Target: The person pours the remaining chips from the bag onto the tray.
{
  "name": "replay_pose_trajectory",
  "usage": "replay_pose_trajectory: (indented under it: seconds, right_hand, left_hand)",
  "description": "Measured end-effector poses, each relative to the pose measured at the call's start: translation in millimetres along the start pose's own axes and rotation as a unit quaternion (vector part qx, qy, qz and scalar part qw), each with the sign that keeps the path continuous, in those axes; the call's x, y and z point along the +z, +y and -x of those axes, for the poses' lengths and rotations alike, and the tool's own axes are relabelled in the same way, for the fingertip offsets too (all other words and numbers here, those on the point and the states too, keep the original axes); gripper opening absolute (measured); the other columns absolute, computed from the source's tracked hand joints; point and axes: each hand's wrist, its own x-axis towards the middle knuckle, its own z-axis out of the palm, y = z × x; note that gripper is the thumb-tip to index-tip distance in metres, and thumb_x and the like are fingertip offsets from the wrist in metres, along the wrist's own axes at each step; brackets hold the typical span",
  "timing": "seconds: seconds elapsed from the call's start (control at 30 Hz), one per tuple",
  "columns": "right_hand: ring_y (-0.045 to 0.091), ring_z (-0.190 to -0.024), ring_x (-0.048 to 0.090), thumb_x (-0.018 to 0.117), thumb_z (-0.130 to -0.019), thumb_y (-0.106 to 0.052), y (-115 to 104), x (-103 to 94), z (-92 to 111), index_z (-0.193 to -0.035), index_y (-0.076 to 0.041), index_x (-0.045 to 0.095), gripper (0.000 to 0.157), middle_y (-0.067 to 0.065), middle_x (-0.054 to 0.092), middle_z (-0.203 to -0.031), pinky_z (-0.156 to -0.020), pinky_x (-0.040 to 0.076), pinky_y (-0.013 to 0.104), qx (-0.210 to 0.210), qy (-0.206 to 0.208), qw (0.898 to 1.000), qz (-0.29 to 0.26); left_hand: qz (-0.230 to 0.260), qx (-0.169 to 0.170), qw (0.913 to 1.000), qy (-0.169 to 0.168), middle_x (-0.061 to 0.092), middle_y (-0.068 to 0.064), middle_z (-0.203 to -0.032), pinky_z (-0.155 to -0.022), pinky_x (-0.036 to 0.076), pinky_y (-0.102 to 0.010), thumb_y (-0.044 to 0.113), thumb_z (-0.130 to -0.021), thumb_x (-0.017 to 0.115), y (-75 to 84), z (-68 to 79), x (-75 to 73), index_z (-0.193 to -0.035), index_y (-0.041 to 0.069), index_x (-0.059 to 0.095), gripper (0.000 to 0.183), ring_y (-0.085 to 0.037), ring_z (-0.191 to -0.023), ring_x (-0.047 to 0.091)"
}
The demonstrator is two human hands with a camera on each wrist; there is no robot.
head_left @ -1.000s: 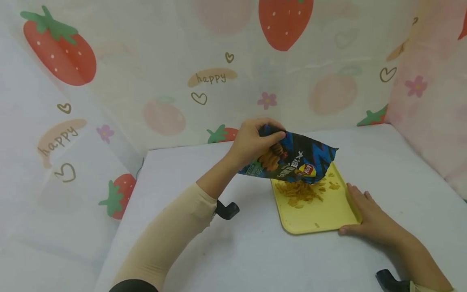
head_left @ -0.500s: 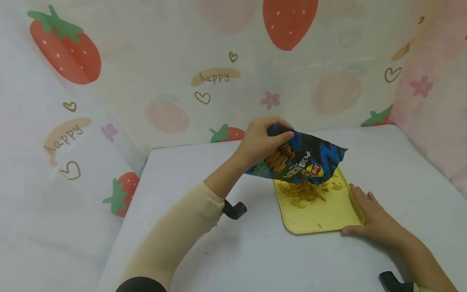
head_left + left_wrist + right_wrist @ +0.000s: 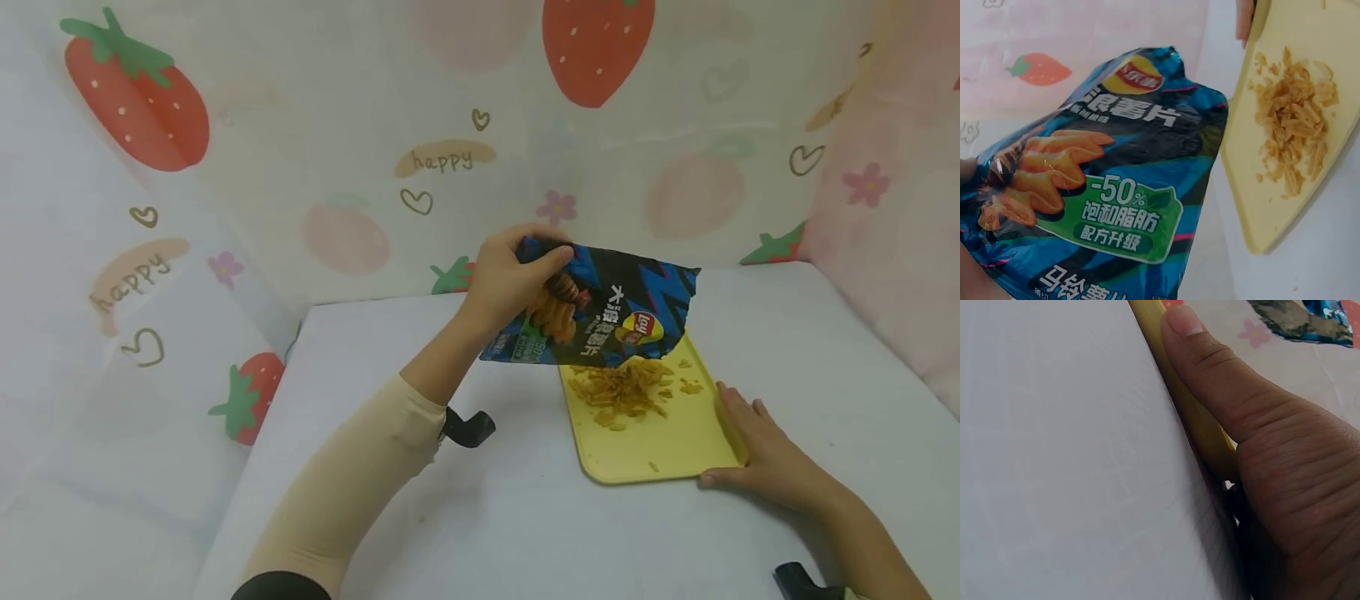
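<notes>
Pinching the sealed end of the chip bag [image 3: 592, 312], left hand [image 3: 506, 279] fingers curl tight; bag hangs above the tray [image 3: 652, 450], long axis near level, mouth toward the right over the chips [image 3: 622, 387]. Right hand [image 3: 765, 454] rests flat against the tray's edge. Risk: chips could spill past the rim onto the bench [image 3: 487, 517] if the bag swings.

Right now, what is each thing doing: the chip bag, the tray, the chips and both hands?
Chip bag: held up, tipped, open end over the tray.
Chips: loose pile on the tray's far half.
Yellow tray: flat on the table, near half mostly bare.
Left hand: gripping the bag's closed end.
Right hand: resting against the tray's right edge, thumb along the rim.
</notes>
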Motion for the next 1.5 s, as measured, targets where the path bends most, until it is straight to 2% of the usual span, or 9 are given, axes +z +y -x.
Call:
replay_pose_trajectory:
  seconds: [0.13,0.3,0.57,0.7,0.83,0.93,1.17,1.4,1.5]
  right_hand:
    - [0.053,-0.153,-0.006,0.084,-0.077,-0.058,-1,2.4,-2,-0.165,-0.014,-0.007,0.134,0.026,-0.001,-0.169,-0.122,-0.011,0.062,0.002,-0.006,1.000,0.000]
    - [0.052,-0.153,-0.005,0.085,-0.076,-0.057,-1,3.9,-1,-0.165,-0.013,-0.006,0.135,0.026,0.001,-0.169,-0.123,-0.011,0.060,-0.001,0.001,1.000,0.004]
    - [0.057,-0.151,-0.008,0.087,-0.076,-0.053,0,9.3,1,-0.165,-0.014,-0.006,0.134,0.027,0.001,-0.168,-0.118,-0.004,0.071,-0.004,0.005,1.000,-0.005]
    - [0.056,-0.151,-0.006,0.087,-0.077,-0.051,0,12.0,1,-0.165,-0.012,-0.006,0.133,0.028,0.002,-0.168,-0.121,-0.009,0.064,-0.014,0.009,1.000,-0.003]
    - [0.054,-0.152,-0.004,0.086,-0.077,-0.051,0,12.7,0,-0.165,-0.012,-0.006,0.133,0.028,0.002,-0.168,-0.122,-0.014,0.057,-0.015,0.011,1.000,-0.001]
    - [0.055,-0.152,-0.006,0.086,-0.077,-0.052,0,12.4,0,-0.165,-0.013,-0.007,0.133,0.028,0.000,-0.168,-0.122,-0.014,0.059,-0.010,0.007,1.000,-0.005]
    - [0.061,-0.148,-0.008,0.087,-0.077,-0.051,-1,8.5,-2,-0.165,-0.015,-0.008,0.134,0.030,0.000,-0.167,-0.117,-0.005,0.073,-0.011,0.014,1.000,-0.007]
    - [0.057,-0.151,-0.006,0.087,-0.078,-0.047,-1,6.2,0,-0.165,-0.013,-0.006,0.132,0.031,0.001,-0.167,-0.121,-0.014,0.059,-0.026,0.016,1.000,-0.006]
    - [0.056,-0.151,-0.002,0.088,-0.078,-0.045,1,15.5,-3,-0.165,-0.011,-0.004,0.131,0.031,0.004,-0.167,-0.123,-0.017,0.050,-0.038,0.033,0.999,-0.017]
  left_hand:
    - [0.020,-0.003,0.9993,0.032,0.072,0.002,-0.113,-0.093,0.055,-0.034,0.024,-0.095,0.075,-5.6,5.4,-8.9,-0.105,0.015,0.078,0.014,-0.012,-0.109,0.064]
    - [0.052,-0.030,0.9966,0.057,0.070,0.000,-0.115,-0.091,0.056,-0.036,0.026,-0.095,0.075,-11.9,11.9,-17.1,-0.105,0.014,0.077,0.016,-0.017,-0.107,0.064]
    - [0.084,-0.055,0.9909,0.090,0.069,-0.003,-0.115,-0.089,0.057,-0.034,0.027,-0.095,0.076,-21.1,19.7,-26.2,-0.108,0.014,0.077,0.018,-0.019,-0.104,0.065]
    - [0.111,-0.060,0.9873,0.097,0.068,-0.006,-0.115,-0.086,0.058,-0.033,0.025,-0.095,0.076,-20.7,24.4,-30.3,-0.109,0.011,0.076,0.019,-0.022,-0.101,0.067]
    - [0.116,-0.065,0.9860,0.100,0.068,-0.007,-0.115,-0.086,0.059,-0.033,0.027,-0.095,0.076,-20.8,28.3,-34.1,-0.109,0.012,0.076,0.020,-0.023,-0.100,0.068]
    - [0.116,-0.068,0.9850,0.108,0.068,-0.006,-0.115,-0.085,0.059,-0.033,0.029,-0.094,0.076,-21.8,31.5,-37.1,-0.109,0.012,0.076,0.022,-0.023,-0.100,0.068]
    - [0.138,-0.088,0.9774,0.134,0.070,-0.008,-0.108,-0.081,0.059,-0.033,0.031,-0.094,0.077,-23.6,41.9,-45.7,-0.108,0.014,0.076,0.022,-0.022,-0.094,0.068]
    - [0.153,-0.101,0.9689,0.166,0.070,-0.008,-0.108,-0.081,0.060,-0.034,0.033,-0.094,0.076,-23.1,58.7,-52.8,-0.108,0.014,0.075,0.024,-0.022,-0.094,0.068]
    - [0.142,-0.108,0.9691,0.170,0.070,-0.007,-0.108,-0.081,0.060,-0.034,0.034,-0.094,0.076,-19.6,60.2,-54.1,-0.109,0.014,0.074,0.026,-0.022,-0.094,0.069]
